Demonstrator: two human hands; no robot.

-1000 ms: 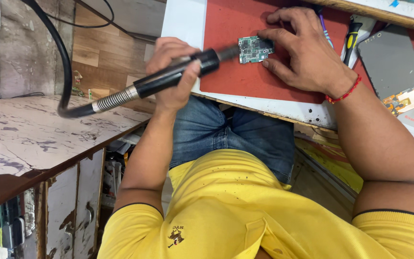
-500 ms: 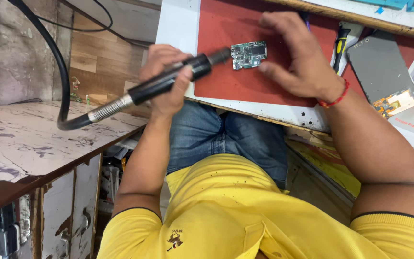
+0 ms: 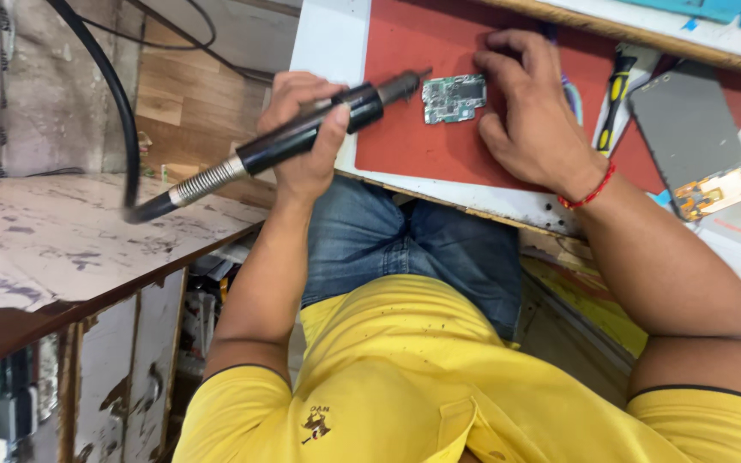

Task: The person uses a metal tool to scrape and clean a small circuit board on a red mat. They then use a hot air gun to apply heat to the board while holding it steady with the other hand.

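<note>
The left hand (image 3: 306, 141) was wrapped tight around a black rotary handpiece (image 3: 319, 129), fingers closed over its barrel, the thin bit at its tip pointing toward a small green circuit board (image 3: 454, 98) and stopping just short of the board's left edge. The right hand (image 3: 535, 111) lay spread and flat beside the board, fingertips touching or almost touching its right and far edges; it clamped nothing, only pressed on the red mat (image 3: 413, 146) where the board rested.

From the handpiece a coiled metal spring collar led into a thick black flexible shaft (image 3: 117, 94), which curved away to the left and up out of view. A red thread bracelet (image 3: 589, 193) circled the right wrist.

The mat lay on a white surface (image 3: 328, 43). To the right of the right hand, partly hidden behind it, lay a screwdriver with a yellow and black handle (image 3: 615, 99). Further right sat a grey phone back panel (image 3: 688, 129) with an exposed copper-coloured part (image 3: 713, 193) at its near end.

Near the camera were blue jeans and a yellow shirt (image 3: 439, 386). To the left stood a worn, paint-chipped white side table (image 3: 53, 249).
</note>
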